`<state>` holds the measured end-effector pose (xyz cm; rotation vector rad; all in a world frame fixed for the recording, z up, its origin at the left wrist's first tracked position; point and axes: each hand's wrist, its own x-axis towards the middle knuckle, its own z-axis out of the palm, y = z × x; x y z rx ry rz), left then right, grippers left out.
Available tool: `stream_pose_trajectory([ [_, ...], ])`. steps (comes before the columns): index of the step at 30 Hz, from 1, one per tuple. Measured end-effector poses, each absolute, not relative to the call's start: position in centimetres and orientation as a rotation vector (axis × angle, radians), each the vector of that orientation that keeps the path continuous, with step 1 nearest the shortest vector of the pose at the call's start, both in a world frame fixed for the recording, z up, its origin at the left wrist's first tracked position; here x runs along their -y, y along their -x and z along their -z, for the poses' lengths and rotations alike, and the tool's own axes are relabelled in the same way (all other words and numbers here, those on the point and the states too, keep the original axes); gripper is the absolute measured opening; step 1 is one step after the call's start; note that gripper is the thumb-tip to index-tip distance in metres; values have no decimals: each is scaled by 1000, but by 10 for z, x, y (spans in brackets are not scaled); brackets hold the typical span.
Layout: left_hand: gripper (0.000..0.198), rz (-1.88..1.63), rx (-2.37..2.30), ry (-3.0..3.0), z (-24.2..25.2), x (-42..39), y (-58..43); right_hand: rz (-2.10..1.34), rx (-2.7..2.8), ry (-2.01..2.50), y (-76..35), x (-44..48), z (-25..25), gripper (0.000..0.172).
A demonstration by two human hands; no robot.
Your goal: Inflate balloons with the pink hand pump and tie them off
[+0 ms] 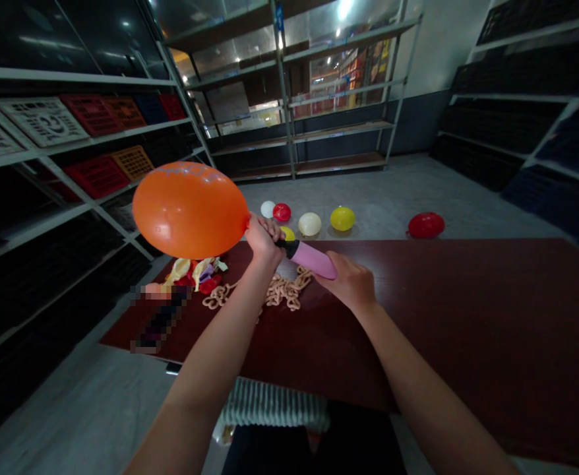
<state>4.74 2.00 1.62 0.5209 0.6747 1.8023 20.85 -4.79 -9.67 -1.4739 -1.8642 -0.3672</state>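
A large inflated orange balloon (188, 211) stretches out to the left, its neck pinched in my left hand (264, 236). The black front end of a pink hand pump (314, 258) meets that same hand, so its nozzle and the balloon's mouth are hidden by my fingers. My right hand (351, 280) is wrapped round the rear of the pump's pink barrel. Below the pump, a tangle of beige cord-like strands (284, 291) lies on the dark red-brown table (448, 310). Several uninflated balloons (198, 274) in yellow, red and purple are heaped at the table's left.
On the floor past the table lie a yellow balloon (342, 218), a cream balloon (310, 224), a red balloon (426, 225) and others. Metal shelves (289, 99) stand at the back. Crates (42, 121) fill the left shelves. A blurred dark patch (163, 320) covers the table's left corner.
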Motion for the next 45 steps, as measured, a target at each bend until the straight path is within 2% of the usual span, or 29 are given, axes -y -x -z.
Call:
stream_pose_trajectory([
  [15, 43, -1988, -713, -344, -9, 14, 61, 702, 2076, 1236, -201, 52, 111, 40],
  [20, 39, -2037, -712, -309, -3, 23, 96, 759, 2142, 1164, -199, 54, 108, 35],
  [26, 41, -2052, -726, -324, -27, 26, 120, 717, 2125, 1178, -180, 58, 101, 37],
  [35, 53, -2019, -602, -667, -80, 5, 63, 433, 1889, 1316, -183, 57, 110, 41],
  [40, 53, -1963, -598, -708, -76, -15, 8, 339, 1814, 1430, -205, 50, 112, 40],
  [45, 53, -1867, -595, -762, -51, -26, -53, 281, 1720, 1502, -209, 48, 107, 41],
])
